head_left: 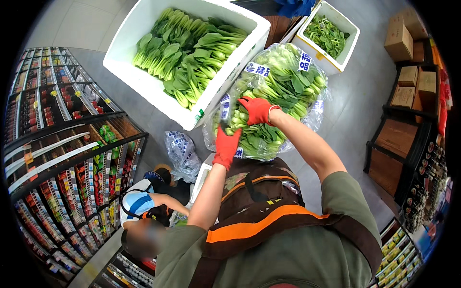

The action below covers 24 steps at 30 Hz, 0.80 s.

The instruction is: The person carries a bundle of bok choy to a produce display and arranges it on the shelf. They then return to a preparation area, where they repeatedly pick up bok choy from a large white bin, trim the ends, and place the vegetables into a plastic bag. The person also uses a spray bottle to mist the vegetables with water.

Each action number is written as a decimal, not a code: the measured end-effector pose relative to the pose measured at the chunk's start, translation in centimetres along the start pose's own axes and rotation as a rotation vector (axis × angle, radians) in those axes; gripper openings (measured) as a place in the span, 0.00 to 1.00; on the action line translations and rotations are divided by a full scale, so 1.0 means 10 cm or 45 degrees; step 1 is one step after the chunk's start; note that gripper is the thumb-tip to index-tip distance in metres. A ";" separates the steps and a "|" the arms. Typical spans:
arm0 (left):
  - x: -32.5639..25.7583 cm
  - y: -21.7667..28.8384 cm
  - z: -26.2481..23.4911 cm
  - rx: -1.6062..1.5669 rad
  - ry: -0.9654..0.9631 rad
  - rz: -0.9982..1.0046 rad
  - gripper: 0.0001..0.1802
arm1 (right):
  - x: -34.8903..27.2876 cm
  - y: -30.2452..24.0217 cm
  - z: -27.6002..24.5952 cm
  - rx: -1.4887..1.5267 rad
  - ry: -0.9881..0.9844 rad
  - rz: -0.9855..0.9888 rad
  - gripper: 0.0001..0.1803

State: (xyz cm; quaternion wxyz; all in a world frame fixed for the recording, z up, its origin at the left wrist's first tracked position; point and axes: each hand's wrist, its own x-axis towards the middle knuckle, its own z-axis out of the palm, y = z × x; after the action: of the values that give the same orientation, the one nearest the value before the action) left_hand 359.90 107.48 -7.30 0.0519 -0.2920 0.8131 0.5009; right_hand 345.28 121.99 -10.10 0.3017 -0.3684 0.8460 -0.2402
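Rightward, wide floor (353, 108) edges the bagged greens (295, 86) under left hand (227, 145) and right hand (259, 111), finger grip unclear.

Left side: dark shelf unit (113, 115), rows of colourful packs (86, 187). Co-worker (139, 199) low beside it, light-blue and white top. Right side: big carton (399, 41), smaller cartons (403, 96) in dark-framed rack (397, 110). Blue cloth (295, 8), top edge. Grey floor (348, 91) between.

Left hand (226, 145), right hand (260, 111) at bagged greens (298, 82)
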 end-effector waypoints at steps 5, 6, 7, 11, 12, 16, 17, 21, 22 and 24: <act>-0.05 0.09 0.05 0.128 -0.165 -0.030 0.51 | -0.14 -0.04 0.04 0.145 0.071 0.034 0.48; -0.04 0.17 0.01 0.121 -0.190 -0.056 0.52 | -0.16 -0.02 0.04 0.207 0.101 0.029 0.48; -0.04 0.22 0.00 0.114 -0.216 -0.081 0.52 | -0.20 0.00 0.05 0.242 0.118 0.015 0.48; -0.28 0.19 0.11 -0.085 0.045 -0.002 0.51 | -0.34 0.06 0.03 0.442 0.133 -0.110 0.48; -0.36 0.21 0.16 -0.142 0.099 0.026 0.51 | -0.40 0.09 0.01 0.491 0.135 -0.172 0.48; -0.63 0.02 0.34 -0.317 0.195 0.108 0.50 | -0.68 0.08 -0.18 0.654 -0.010 -0.222 0.48; -0.69 0.03 0.35 -0.411 0.194 0.122 0.50 | -0.75 0.09 -0.20 0.637 -0.049 -0.209 0.48; -0.73 -0.12 0.40 -0.355 0.201 0.199 0.51 | -0.89 0.16 -0.19 0.730 -0.117 -0.153 0.49; -0.67 -0.14 0.41 -0.375 0.168 0.259 0.53 | -0.89 0.21 -0.13 0.749 -0.079 -0.174 0.48; -0.61 -0.05 0.38 -0.371 0.082 0.284 0.54 | -0.90 0.27 -0.09 0.789 -0.053 -0.203 0.49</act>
State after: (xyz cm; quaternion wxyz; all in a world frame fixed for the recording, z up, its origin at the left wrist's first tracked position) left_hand 364.42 113.16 -7.24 -0.0727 -0.2204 0.7605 0.6065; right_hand 348.27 130.67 -8.15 0.3970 -0.3288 0.6948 -0.5015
